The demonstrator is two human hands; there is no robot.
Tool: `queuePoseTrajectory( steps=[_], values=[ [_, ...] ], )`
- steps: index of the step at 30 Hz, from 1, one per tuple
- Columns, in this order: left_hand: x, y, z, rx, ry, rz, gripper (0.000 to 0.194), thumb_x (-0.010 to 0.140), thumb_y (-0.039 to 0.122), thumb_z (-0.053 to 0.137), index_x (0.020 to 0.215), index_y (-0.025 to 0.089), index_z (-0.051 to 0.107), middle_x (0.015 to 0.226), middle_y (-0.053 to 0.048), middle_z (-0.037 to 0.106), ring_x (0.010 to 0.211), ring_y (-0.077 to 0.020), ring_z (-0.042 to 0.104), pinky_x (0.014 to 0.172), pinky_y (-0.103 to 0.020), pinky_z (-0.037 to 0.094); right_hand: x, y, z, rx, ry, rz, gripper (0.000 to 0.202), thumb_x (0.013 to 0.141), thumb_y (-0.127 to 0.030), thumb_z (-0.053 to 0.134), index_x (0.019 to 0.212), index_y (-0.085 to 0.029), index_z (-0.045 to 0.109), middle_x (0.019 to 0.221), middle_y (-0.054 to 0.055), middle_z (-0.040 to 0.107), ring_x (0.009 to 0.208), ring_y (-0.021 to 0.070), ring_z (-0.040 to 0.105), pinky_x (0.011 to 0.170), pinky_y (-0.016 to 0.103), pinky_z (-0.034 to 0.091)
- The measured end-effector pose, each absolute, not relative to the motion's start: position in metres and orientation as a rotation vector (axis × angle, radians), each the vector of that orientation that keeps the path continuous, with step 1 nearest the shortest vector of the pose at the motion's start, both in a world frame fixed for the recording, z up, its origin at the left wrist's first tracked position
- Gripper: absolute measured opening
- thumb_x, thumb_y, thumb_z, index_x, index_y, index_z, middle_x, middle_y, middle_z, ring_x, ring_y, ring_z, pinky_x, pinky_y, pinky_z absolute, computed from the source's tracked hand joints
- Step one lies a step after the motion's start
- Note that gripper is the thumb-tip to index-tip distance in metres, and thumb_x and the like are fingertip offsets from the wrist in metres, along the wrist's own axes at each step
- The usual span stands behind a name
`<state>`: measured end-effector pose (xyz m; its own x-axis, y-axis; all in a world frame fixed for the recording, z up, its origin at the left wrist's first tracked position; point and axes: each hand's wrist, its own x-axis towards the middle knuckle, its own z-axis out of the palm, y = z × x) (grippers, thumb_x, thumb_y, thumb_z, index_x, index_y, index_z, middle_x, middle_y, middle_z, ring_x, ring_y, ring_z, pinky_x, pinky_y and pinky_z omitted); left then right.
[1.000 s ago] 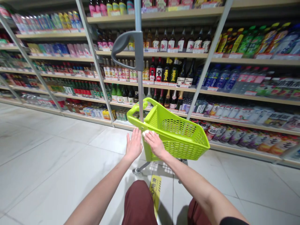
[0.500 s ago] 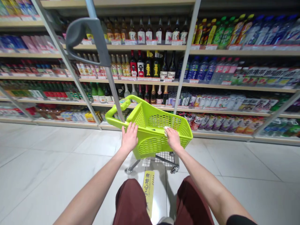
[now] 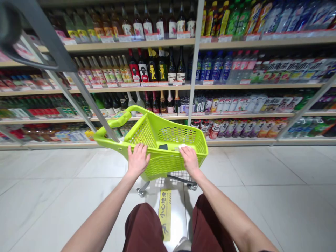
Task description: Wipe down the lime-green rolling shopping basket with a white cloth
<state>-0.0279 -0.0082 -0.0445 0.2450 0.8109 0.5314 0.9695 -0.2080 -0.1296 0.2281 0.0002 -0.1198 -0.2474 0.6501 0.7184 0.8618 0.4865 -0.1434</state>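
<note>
A lime-green wheeled shopping basket (image 3: 168,164) stands on the floor in front of me, its long side toward me. My left hand (image 3: 137,159) grips the near rim with the fingers curled over it. My right hand (image 3: 189,159) presses a small white cloth (image 3: 181,146) onto the same rim, further right. A small dark object (image 3: 163,147) lies inside the basket. The basket's grey pull handle (image 3: 49,49) rises up to the upper left.
Shelves of bottles (image 3: 154,66) and packaged drinks (image 3: 236,105) run across the whole back. A grey shelf post (image 3: 193,66) stands behind the basket. White floor tiles surround me, with a yellow floor sticker (image 3: 165,213) between my knees.
The basket has turned so its long side faces me and its handle swung left. My right hand with the cloth slid from the handle end along the rim; my left hand now curls over it.
</note>
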Motion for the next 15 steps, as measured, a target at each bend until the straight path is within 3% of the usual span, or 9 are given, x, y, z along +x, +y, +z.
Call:
queuePoseTrajectory(
  steps=[7, 15],
  values=[
    [-0.026, -0.010, -0.057, -2.062, -1.543, -0.631, 0.035, 0.079, 0.035, 0.043, 0.106, 0.014, 0.053, 0.109, -0.014, 0.058, 0.111, -0.0281, 0.044, 0.100, -0.053, 0.012, 0.293, -0.015, -0.139, -1.316, -1.735, -0.313, 0.042, 0.080, -0.006, 0.035, 0.114, -0.019, 0.054, 0.111, 0.009, 0.057, 0.110, 0.0214, 0.045, 0.092, 0.043, 0.038],
    [-0.028, -0.008, -0.070, -1.989, -1.506, -0.718, 0.023, 0.077, 0.033, 0.049, 0.094, 0.018, 0.055, 0.095, -0.009, 0.062, 0.098, -0.0252, 0.051, 0.098, -0.051, 0.015, 0.232, -0.026, -0.133, -1.127, -1.693, -0.240, 0.042, 0.082, -0.006, 0.036, 0.119, -0.023, 0.050, 0.113, 0.007, 0.057, 0.113, 0.0209, 0.045, 0.095, 0.045, 0.038]
  ],
)
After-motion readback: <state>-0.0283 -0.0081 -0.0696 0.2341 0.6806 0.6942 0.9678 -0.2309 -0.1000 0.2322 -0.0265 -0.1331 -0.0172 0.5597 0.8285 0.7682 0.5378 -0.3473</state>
